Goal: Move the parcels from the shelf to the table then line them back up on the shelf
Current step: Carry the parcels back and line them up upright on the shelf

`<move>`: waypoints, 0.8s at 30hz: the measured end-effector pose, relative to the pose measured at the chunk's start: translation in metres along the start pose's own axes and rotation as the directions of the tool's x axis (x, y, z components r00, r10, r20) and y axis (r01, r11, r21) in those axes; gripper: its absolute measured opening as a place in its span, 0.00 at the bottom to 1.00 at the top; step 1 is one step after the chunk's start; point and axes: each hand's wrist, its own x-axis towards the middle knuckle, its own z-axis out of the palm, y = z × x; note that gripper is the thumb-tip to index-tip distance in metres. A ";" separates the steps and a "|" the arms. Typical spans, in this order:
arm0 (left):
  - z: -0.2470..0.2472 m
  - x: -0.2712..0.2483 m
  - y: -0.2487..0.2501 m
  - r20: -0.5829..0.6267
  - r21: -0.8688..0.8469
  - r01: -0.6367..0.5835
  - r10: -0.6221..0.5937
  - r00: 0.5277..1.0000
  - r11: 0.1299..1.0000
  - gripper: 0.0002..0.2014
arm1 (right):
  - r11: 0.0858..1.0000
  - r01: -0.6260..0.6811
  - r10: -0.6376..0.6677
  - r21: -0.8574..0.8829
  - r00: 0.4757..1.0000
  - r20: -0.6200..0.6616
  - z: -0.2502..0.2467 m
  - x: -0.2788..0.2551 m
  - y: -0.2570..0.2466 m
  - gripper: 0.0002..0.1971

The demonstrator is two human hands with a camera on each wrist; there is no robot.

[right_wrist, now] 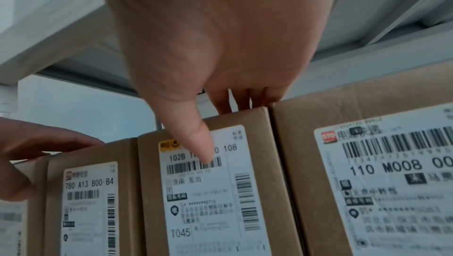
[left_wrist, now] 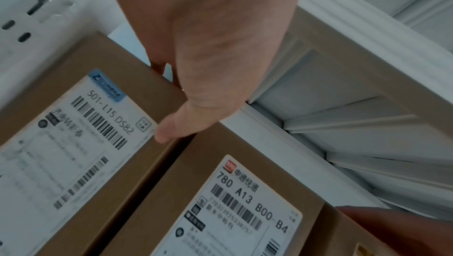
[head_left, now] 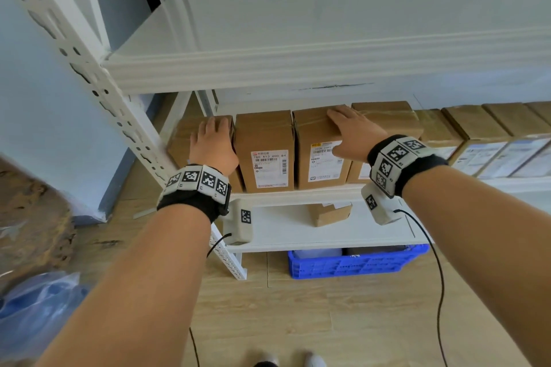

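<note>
A row of brown cardboard parcels with white labels stands upright on the white shelf [head_left: 298, 194]. My left hand [head_left: 213, 140] [left_wrist: 191, 93] holds the leftmost parcel [head_left: 182, 143] [left_wrist: 73, 124], fingers over its top, thumb at the gap beside the second parcel [head_left: 265, 140] [left_wrist: 245, 202]. My right hand [head_left: 351, 128] [right_wrist: 210, 124] grips the third parcel [head_left: 316, 143] [right_wrist: 208, 202], fingers over the top edge and thumb pressed on its front label. A fourth parcel [head_left: 387, 116] [right_wrist: 367, 182] stands right against it. Fingertips of both hands are hidden behind the parcel tops.
More parcels [head_left: 477, 128] continue to the right. The upper shelf board [head_left: 298, 68] hangs close above. A perforated upright post [head_left: 89, 68] stands left. Below are a small box [head_left: 329, 213] on the lower shelf and a blue crate [head_left: 351, 262] on the floor.
</note>
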 end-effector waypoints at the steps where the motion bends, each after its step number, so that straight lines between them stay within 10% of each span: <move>1: 0.002 0.000 0.000 -0.017 -0.003 -0.005 0.004 1.000 1.000 0.37 | 1.000 -0.003 0.003 -0.002 1.000 -0.005 0.000 0.000 -0.001 0.42; 24: -0.014 0.001 0.040 0.027 -0.116 -0.064 0.067 0.997 0.991 0.43 | 0.986 -0.102 0.118 0.134 0.986 -0.116 0.007 -0.008 -0.021 0.39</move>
